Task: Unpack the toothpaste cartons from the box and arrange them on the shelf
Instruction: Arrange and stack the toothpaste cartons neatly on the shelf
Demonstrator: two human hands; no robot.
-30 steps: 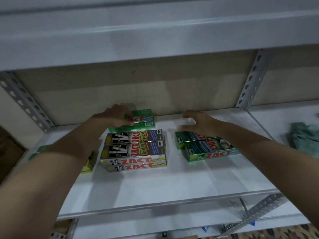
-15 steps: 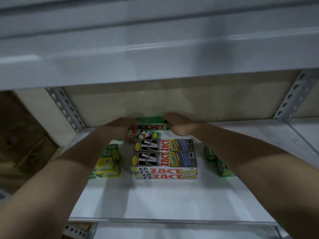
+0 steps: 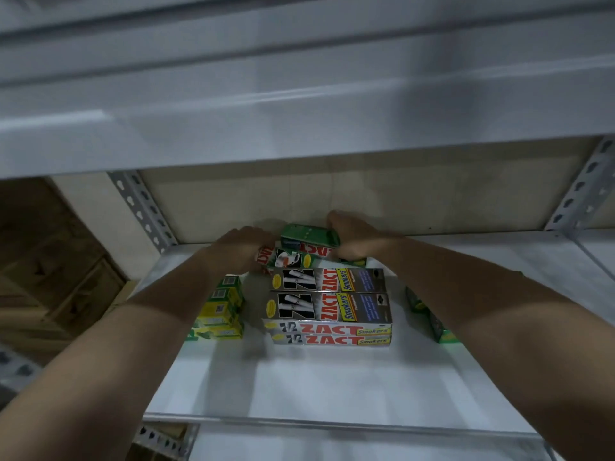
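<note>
- The person's left hand (image 3: 244,249) reaches to the back of the white metal shelf (image 3: 319,387), fingers curled round the left end of a green cardboard toothpaste carton with red lettering (image 3: 293,259), which lies flat
- The right hand (image 3: 352,237) grips the right end of a second green carton (image 3: 307,237), tilted up and resting on the first
- Just in front of both hands sits a tidy block of grey and black smokers' toothpaste cartons (image 3: 327,304), two layers deep
- To the left is a short stack of yellow and green cartons (image 3: 223,311); to the right, partly hidden by the forearm, more green cartons (image 3: 429,314)
- Risk: the tilted carton is only half supported, so letting go early could drop it askew or into the gap by the beige back wall (image 3: 432,201)
- Risk: either forearm, passing low over the stacks, could nudge the grey block or topple the yellow stack when drawn back
</note>
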